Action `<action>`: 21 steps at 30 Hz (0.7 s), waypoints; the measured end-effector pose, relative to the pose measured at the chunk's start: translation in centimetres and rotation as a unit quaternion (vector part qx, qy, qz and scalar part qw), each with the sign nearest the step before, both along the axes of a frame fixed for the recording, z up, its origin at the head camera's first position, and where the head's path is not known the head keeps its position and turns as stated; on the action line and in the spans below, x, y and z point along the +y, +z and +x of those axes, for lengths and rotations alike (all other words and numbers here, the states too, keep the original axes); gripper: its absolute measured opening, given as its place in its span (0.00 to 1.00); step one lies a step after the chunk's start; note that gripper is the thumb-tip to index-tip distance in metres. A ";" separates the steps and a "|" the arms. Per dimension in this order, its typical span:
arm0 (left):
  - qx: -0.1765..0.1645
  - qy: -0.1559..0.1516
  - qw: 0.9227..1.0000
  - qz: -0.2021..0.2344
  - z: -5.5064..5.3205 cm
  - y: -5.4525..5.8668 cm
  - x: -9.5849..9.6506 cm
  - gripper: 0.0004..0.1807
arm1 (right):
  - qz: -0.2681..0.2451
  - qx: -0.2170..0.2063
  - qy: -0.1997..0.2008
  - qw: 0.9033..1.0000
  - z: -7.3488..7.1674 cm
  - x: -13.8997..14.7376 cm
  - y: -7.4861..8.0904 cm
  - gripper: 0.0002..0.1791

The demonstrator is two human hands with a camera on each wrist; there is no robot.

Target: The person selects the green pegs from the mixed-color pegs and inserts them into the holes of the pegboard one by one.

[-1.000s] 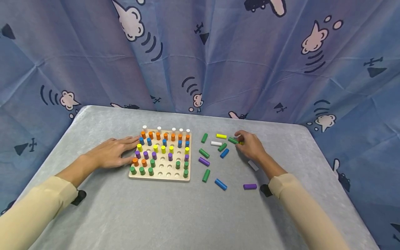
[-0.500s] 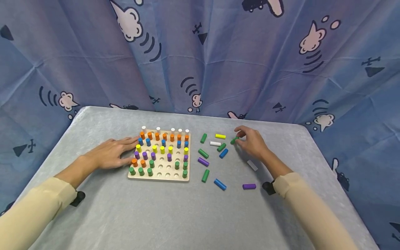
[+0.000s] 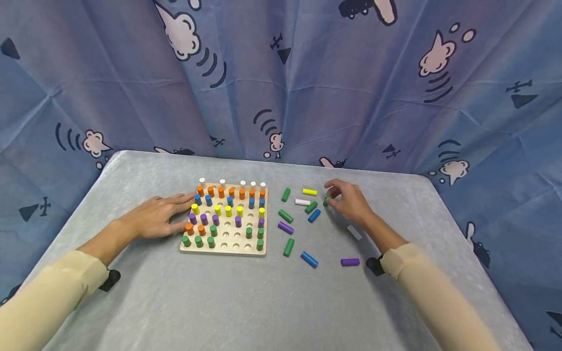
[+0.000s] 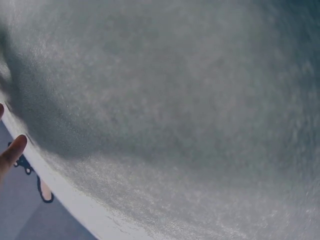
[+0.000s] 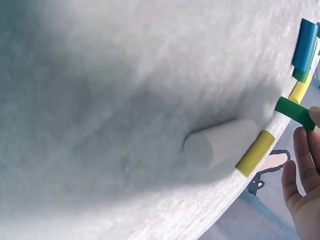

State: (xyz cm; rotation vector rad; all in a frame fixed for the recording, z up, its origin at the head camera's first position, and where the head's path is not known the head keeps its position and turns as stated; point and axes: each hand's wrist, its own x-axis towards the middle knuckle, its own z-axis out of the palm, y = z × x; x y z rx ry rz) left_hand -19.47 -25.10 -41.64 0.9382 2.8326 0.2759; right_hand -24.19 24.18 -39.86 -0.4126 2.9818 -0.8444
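Observation:
My right hand (image 3: 349, 202) pinches a green peg (image 5: 295, 112) between thumb and fingertips, right of the loose pegs. In the right wrist view a white peg (image 5: 220, 142) and a yellow peg (image 5: 255, 153) lie on the cloth near that hand. My left hand (image 3: 158, 216) lies with its fingers extended, touching the left edge of the wooden pegboard (image 3: 243, 252). White, orange, blue, yellow, purple and green pegs stand upright in its holes, and several holes are bare. Only fingertips (image 4: 15, 150) of the left hand show in its wrist view.
Between board and right hand lie several loose pegs, among them a green peg (image 3: 286, 216), a purple peg (image 3: 286, 227) and a blue peg (image 3: 309, 259). Another purple peg (image 3: 350, 262) lies nearer the right sleeve. A patterned curtain (image 3: 281, 87) hangs behind the grey table (image 3: 219, 302).
My right hand has taken hold of the green peg that lay by its fingertips and moved it slightly. The left hand has stayed at the board.

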 end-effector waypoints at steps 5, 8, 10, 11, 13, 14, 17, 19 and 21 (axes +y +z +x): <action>0.004 0.000 1.000 0.001 0.0 -0.1 -0.1 0.38 | 0.000 0.005 0.001 1.000 0.2 -0.4 0.0 0.21; 0.005 0.001 1.000 0.002 0.0 -0.1 -0.1 0.38 | 0.002 0.010 0.003 1.000 0.3 -0.6 0.0 0.21; 0.003 0.000 1.000 0.003 0.0 -0.1 -0.1 0.38 | 0.001 0.016 0.007 1.000 0.3 -0.8 0.1 0.21; 0.003 -0.001 1.000 0.003 0.0 -0.1 -0.1 0.38 | 0.000 0.019 0.009 1.000 0.4 -0.8 0.2 0.21; 0.002 -0.001 1.000 0.003 0.0 -0.1 -0.1 0.38 | -0.005 0.027 0.015 1.000 0.5 -1.1 0.3 0.21; 0.002 0.000 1.000 0.002 0.0 -0.1 -0.1 0.38 | -0.008 0.033 0.019 0.999 0.6 -1.3 0.5 0.21; 0.002 -0.001 1.000 0.001 0.0 -0.1 -0.1 0.38 | -0.020 0.049 0.033 0.998 0.8 -1.9 1.0 0.20; 0.002 -0.001 1.000 0.000 0.0 -0.1 -0.1 0.38 | -0.026 0.058 0.042 0.997 1.1 -2.3 1.3 0.20; 0.002 -0.003 1.000 0.002 0.0 0.0 -0.1 0.38 | -0.034 0.064 0.052 0.996 1.4 -2.9 1.7 0.20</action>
